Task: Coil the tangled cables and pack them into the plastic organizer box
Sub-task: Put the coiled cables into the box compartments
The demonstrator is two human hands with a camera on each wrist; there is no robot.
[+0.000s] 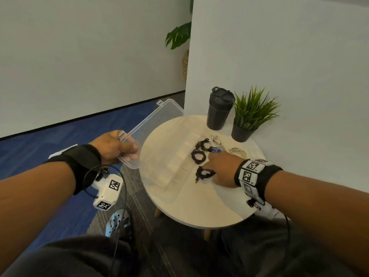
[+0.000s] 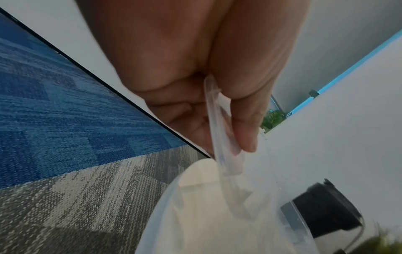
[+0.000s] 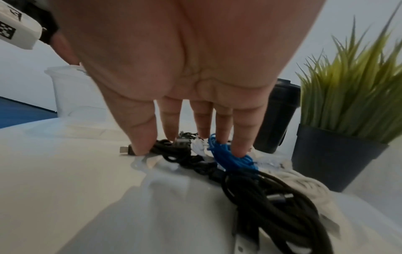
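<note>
My left hand (image 1: 111,145) pinches the front edge of the clear lid (image 1: 151,124), thumb on top and fingers curled beneath, holding it tilted up and open off the left rim of the table (image 1: 199,206). My right hand (image 1: 221,168) is spread flat, fingers straight, and presses down on the coiled cables inside the organizer box (image 1: 169,176), which lies open between my 2 hands on the round tabletop. Under my right thumb (image 3: 139,137) sits a black coil (image 1: 203,173) with a metal plug end; my little finger (image 3: 241,137) rests on a blue coil (image 3: 230,158). Just ahead of my right fingertips lie 2 more black coils (image 1: 198,155), one behind the other, with a white cable (image 1: 215,139) past them. Another pale coil (image 1: 237,151) lies to the right of my right hand; I cannot tell whether it is inside the box. Farther beyond my right hand, against the white wall, stand a dark shaker bottle (image 1: 218,108) and, just beside it to the right, a small potted plant (image 1: 249,114). Below my left hand is blue and grey carpet (image 1: 60,140).
</note>
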